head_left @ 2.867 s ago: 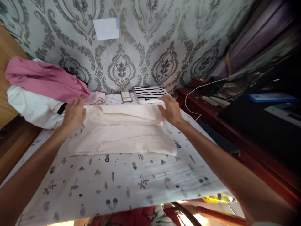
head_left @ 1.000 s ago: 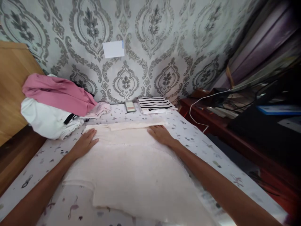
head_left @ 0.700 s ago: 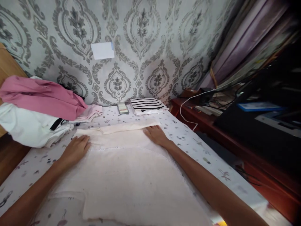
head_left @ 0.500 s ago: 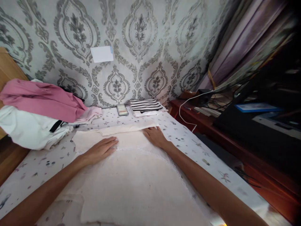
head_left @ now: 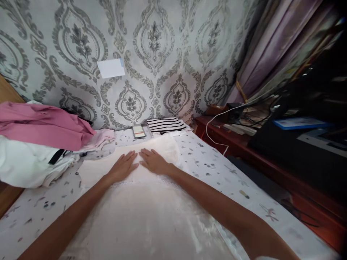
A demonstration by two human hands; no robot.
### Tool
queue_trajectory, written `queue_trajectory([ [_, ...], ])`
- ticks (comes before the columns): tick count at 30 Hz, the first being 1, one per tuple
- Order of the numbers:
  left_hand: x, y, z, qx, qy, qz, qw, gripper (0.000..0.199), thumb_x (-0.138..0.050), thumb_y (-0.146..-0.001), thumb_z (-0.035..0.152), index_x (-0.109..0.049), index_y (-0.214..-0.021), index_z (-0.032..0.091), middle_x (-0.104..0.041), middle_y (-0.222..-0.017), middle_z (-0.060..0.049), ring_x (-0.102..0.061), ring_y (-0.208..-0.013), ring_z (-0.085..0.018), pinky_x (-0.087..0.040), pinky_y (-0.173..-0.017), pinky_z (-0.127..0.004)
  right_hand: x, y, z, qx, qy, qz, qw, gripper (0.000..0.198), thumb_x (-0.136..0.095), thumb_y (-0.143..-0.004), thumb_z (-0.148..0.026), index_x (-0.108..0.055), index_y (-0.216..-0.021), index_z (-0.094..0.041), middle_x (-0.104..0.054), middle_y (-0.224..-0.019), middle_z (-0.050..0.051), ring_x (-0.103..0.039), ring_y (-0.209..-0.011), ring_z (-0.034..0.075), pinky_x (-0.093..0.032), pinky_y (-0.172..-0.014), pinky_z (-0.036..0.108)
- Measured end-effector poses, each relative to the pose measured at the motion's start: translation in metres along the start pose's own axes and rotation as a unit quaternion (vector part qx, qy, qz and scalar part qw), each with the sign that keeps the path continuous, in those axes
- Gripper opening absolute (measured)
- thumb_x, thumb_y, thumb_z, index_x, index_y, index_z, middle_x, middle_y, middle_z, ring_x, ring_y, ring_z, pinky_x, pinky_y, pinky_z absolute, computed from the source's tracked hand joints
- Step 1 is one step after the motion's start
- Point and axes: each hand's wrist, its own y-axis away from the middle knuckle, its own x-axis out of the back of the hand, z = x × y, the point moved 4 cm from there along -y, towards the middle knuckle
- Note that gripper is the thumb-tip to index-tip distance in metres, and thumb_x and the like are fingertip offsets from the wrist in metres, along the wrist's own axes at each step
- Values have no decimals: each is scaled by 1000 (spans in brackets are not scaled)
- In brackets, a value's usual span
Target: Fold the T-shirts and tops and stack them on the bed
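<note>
A cream-white garment (head_left: 151,202) with a lace-trimmed seam lies spread out over the patterned bed sheet (head_left: 208,159). My left hand (head_left: 122,167) rests flat on its upper part, fingers stretched out. Close beside it, my right hand (head_left: 154,161) also presses flat on the cloth with fingers apart. The two hands are almost touching at the fingertips, and neither grips anything. My forearms cover parts of the garment's sides, and its lower end runs out of view.
Pink cloth (head_left: 46,124) and white cloth (head_left: 24,162) are heaped at left. A folded striped garment (head_left: 166,125) and a small blurred item (head_left: 139,132) lie by the wall. At right stands a reddish wooden desk (head_left: 217,135) with a white cable (head_left: 208,126).
My right hand has moved left from the garment's far right edge to beside my left hand. The folded-over strip along the top edge now lies flat, and the view has shifted slightly.
</note>
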Motion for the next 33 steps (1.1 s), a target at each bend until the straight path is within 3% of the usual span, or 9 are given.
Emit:
queue_trajectory([
  [3, 5, -1, -34, 51, -24, 6, 998, 70, -22, -100, 56, -29, -156, 15, -21, -165, -13, -16, -153, -25, -16, -122, -50, 0, 3, 46, -67, 4, -4, 998, 62, -25, -103, -50, -32, -156, -18, -25, -164, 11, -18, -153, 23, -16, -123, 46],
  [7, 12, 11, -81, 82, -43, 27, 995, 66, -20, -101, 54, -30, -156, 20, -25, -164, -11, -19, -153, -26, -19, -120, -51, 13, 27, 122, -162, 39, 14, 986, 57, -25, -104, -44, -31, -156, -22, -25, -164, 10, -21, -152, 24, -19, -122, 49],
  [11, 15, 16, -91, 67, -52, 38, 996, 62, -19, -102, 51, -33, -155, 22, -29, -163, -10, -24, -151, -24, -22, -119, -50, 19, 38, 143, -177, 52, 37, 982, 52, -28, -104, -38, -36, -153, -22, -31, -163, 8, -25, -150, 24, -24, -120, 48],
  [15, 24, 19, -82, 98, -76, 66, 990, 60, -23, -101, 46, -33, -154, 18, -31, -162, -13, -25, -151, -25, -23, -120, -49, 25, 40, 125, -195, 61, 87, 975, 47, -30, -101, -26, -51, -141, -12, -47, -152, 16, -39, -143, 29, -28, -117, 53],
  [19, 36, 49, -51, 107, -64, 101, 987, 63, -24, -101, 44, -27, -155, 11, -32, -161, -17, -29, -149, -29, -21, -121, -51, 28, 66, 84, -180, 50, 138, 973, 47, -30, -100, -24, -53, -139, -9, -48, -150, 20, -40, -142, 31, -30, -116, 53],
  [22, 32, 89, -8, 43, -8, 61, 997, 66, -24, -101, 52, -24, -157, 17, -29, -163, -13, -30, -149, -29, -28, -119, -47, 27, 103, 37, -93, 5, 157, 983, 47, -31, -102, -30, -54, -138, -10, -46, -151, 20, -41, -142, 29, -34, -116, 50],
  [26, 12, 142, 46, -90, -24, 24, 995, 62, -29, -101, 58, -32, -155, 27, -28, -164, -4, -27, -150, -26, -20, -124, -46, 24, 154, -14, -18, -28, 94, 995, 45, -37, -102, -37, -49, -141, -21, -44, -153, 13, -43, -139, 27, -41, -111, 50],
  [28, 1, 157, 57, -121, -42, 34, 991, 60, -30, -102, 57, -36, -153, 27, -31, -163, -3, -28, -150, -24, -19, -124, -46, 25, 174, -24, -46, -23, 80, 996, 42, -42, -100, -38, -52, -136, -21, -54, -141, 14, -51, -129, 28, -45, -106, 50],
  [33, -6, 160, 55, -119, -47, 43, 991, 61, -23, -103, 57, -39, -151, 23, -35, -161, -7, -28, -150, -24, -21, -124, -47, 30, 208, -19, -213, -30, 53, 975, 31, -58, -91, -44, -61, -107, -18, -64, -104, 12, -60, -97, 27, -49, -88, 43],
])
